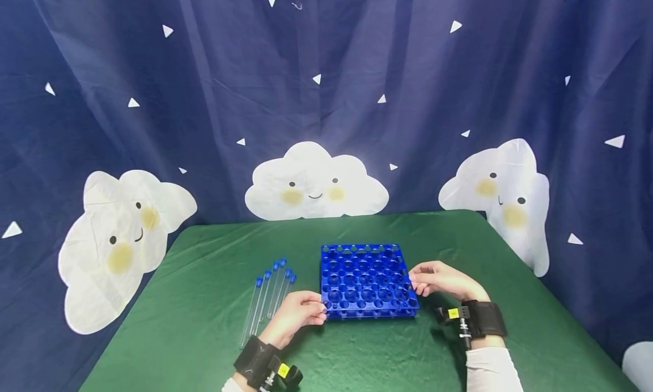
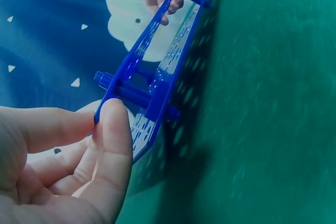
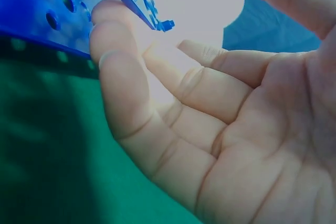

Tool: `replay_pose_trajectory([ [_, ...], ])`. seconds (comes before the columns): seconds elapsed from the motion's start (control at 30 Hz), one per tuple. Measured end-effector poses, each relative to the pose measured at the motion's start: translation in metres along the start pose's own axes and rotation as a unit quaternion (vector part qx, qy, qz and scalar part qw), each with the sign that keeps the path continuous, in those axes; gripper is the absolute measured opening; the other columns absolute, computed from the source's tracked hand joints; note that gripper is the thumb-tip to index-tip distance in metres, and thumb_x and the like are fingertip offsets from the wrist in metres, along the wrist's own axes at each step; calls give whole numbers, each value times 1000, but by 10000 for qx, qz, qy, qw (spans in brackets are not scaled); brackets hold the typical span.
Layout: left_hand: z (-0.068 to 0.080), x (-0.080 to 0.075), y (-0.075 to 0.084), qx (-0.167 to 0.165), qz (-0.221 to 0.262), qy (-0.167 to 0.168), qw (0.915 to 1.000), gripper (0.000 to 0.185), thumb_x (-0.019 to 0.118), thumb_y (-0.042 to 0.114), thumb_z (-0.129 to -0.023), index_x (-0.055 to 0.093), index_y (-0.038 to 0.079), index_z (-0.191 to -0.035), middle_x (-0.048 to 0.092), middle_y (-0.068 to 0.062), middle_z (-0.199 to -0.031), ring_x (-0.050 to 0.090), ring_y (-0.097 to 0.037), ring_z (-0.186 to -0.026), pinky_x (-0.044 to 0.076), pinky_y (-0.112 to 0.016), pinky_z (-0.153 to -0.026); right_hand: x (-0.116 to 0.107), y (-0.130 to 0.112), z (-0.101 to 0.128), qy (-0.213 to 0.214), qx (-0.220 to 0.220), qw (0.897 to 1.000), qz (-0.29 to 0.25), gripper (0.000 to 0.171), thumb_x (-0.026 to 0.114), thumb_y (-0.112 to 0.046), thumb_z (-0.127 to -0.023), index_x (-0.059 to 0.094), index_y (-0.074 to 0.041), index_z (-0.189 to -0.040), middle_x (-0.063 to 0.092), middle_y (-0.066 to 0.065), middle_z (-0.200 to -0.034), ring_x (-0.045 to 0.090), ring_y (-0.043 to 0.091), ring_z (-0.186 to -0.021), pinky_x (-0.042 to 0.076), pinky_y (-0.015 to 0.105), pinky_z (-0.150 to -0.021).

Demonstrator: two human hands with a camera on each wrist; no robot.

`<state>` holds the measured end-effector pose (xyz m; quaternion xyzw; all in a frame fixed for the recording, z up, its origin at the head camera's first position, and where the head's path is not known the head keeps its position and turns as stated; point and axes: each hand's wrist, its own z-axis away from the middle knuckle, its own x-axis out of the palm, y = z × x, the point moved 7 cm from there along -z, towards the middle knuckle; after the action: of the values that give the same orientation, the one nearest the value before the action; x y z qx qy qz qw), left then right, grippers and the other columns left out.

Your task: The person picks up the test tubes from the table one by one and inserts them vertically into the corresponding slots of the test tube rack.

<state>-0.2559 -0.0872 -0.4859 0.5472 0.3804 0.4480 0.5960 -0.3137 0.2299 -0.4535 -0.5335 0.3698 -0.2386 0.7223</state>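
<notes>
A blue test tube rack (image 1: 368, 311), with rows of round holes in its upper plate, is between my two hands over the green table. My left hand (image 1: 296, 315) pinches the upper plate at the rack's near left corner; in the left wrist view, thumb and finger meet on the edge of the rack (image 2: 137, 94). At the right side, my right hand (image 1: 444, 280) holds the rack's edge with curled fingers (image 3: 126, 93); its thumb tip is out of the right wrist view. Whether the rack's feet touch the table is unclear.
Several clear test tubes (image 1: 253, 308) with blue caps lie on the green table (image 1: 388, 358), left of the rack and close to my left hand. Behind the table hangs a dark blue curtain (image 1: 219, 69) with white clouds and triangles.
</notes>
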Motion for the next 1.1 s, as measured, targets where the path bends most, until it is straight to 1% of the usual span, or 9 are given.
replay_pose_trajectory([
  [0.2,8,-15,1,-56,-119,69,9999,36,59,0,-88,51,-19,-117,68,-14,-91,67,-11,-74,60,-24,-73,10,-1,-10,-86,-28,9998,151,39,57,-15,-96,51,18,-116,65,9,-92,64,12,-80,57,26,-73],
  [0.3,12,-20,1,-71,-162,67,9998,36,58,0,-89,51,-20,-118,67,-16,-93,67,-11,-74,59,-24,-73,13,-2,-14,-75,-27,9996,289,39,58,-16,-95,52,16,-115,65,10,-93,64,13,-81,58,27,-72],
  [0.43,16,-24,-1,-83,-204,72,9997,37,58,0,-89,50,-20,-119,67,-17,-94,66,-11,-74,59,-24,-72,18,-3,-17,-118,-4,9994,321,40,58,-16,-94,52,17,-115,64,9,-92,64,14,-81,58,27,-72],
  [0.6,17,-28,-8,-132,-160,74,9998,38,59,1,-89,50,-20,-119,68,-18,-94,67,-11,-75,59,-24,-73,22,0,-21,-125,57,9996,250,39,58,-16,-94,52,17,-115,64,7,-91,64,14,-81,58,27,-72],
  [0.73,16,-30,-14,-207,-41,52,9998,38,60,2,-89,51,-19,-120,68,-15,-94,67,-12,-77,59,-25,-74,23,2,-22,-55,98,9996,254,37,59,-16,-94,54,15,-113,64,6,-89,64,14,-79,58,28,-71],
  [0.9,16,-30,-20,-329,222,17,9992,40,61,3,-89,51,-18,-121,68,-11,-91,67,-12,-78,59,-26,-75,23,2,-23,116,173,9991,375,32,60,-16,-93,57,12,-110,65,9,-87,63,14,-75,57,29,-69],
  [1.1,15,-31,-21,-328,318,23,9990,43,62,5,-89,50,-18,-124,70,-8,-89,67,-12,-78,59,-27,-75,23,-4,-23,247,233,9975,616,32,61,-21,-94,60,10,-105,66,10,-83,64,17,-71,57,32,-66],
])
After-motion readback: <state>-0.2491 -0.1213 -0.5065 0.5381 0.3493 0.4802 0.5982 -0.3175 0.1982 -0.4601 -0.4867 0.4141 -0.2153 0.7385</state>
